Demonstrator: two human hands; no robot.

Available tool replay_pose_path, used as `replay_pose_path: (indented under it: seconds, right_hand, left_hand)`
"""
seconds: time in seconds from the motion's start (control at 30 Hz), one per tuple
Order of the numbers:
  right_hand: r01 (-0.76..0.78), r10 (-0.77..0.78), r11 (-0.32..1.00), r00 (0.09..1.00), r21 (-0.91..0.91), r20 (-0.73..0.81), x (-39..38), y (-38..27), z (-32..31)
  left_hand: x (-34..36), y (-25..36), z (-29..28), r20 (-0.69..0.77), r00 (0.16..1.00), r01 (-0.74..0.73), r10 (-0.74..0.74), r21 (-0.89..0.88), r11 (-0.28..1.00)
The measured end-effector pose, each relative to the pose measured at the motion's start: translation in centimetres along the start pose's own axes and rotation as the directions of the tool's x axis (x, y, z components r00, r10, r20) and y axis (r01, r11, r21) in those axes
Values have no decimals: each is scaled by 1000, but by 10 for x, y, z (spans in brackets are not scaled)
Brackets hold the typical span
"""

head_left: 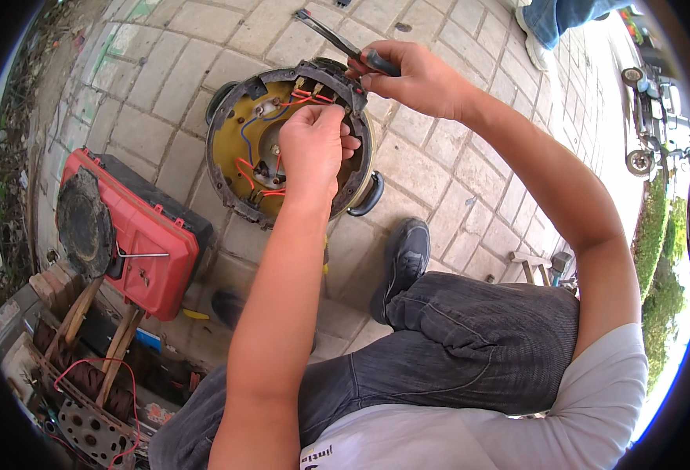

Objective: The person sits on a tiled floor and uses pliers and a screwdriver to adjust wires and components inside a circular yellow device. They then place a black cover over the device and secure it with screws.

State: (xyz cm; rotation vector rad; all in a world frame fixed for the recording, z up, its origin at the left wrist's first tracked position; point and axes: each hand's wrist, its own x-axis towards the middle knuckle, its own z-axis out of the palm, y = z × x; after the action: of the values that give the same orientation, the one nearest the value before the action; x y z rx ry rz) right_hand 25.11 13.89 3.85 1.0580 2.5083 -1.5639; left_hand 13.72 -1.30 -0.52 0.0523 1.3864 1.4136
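Right hand (pixel 415 78) grips black-handled pliers (pixel 382 64) beside the rim of a round, two-handled electric appliance (pixel 229 153), open on the paving (pixel 184 102); left hand (pixel 313 149) curls inside near red wires (pixel 273 193), its hold hidden

The round metal housing (pixel 226 168) lies open side up, its inside scuffed golden yellow, its rim dark and grimy. Dark handles (pixel 367 196) stick out from opposite sides of the housing. Within the housing, red wires (pixel 244 166) show near the far rim and in the near left part, while a blue wire (pixel 247 141) curves between. The slender, dark-gripped pliers (pixel 331 33) are held slanted by the housing's far right rim, pointing away to the left.
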Motion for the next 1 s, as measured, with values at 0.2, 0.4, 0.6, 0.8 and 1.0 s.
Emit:
replay_pose_path:
  seconds: [0.2, 0.4, 0.6, 0.8, 1.0]
  right_hand:
    - [10, -10, 1000, 1000, -11, 27, 1, -7, 0]
    - [18, -18, 1000, 999, -12, 43, 0, 0, -2]
    - [-43, 45, 999, 996, -23, 81, 2, -6, -3]
    - [-22, 19, 999, 995, 27, 98, 1, -4, -4]
    - [-30, 28, 999, 991, 17, 128, 1, -6, -5]
  left_hand:
    - [1, -4, -2, -21, 1000, -11, 9, -80, 997]
    - [0, -1, 5, -71, 997, -47, 36, -169, 985]
    - [-2, -7, 6, -85, 995, -78, 59, -242, 967]
    - [2, -9, 9, -79, 995, -82, 66, -230, 970]
    - [8, -16, 8, -88, 989, -133, 117, -204, 970]
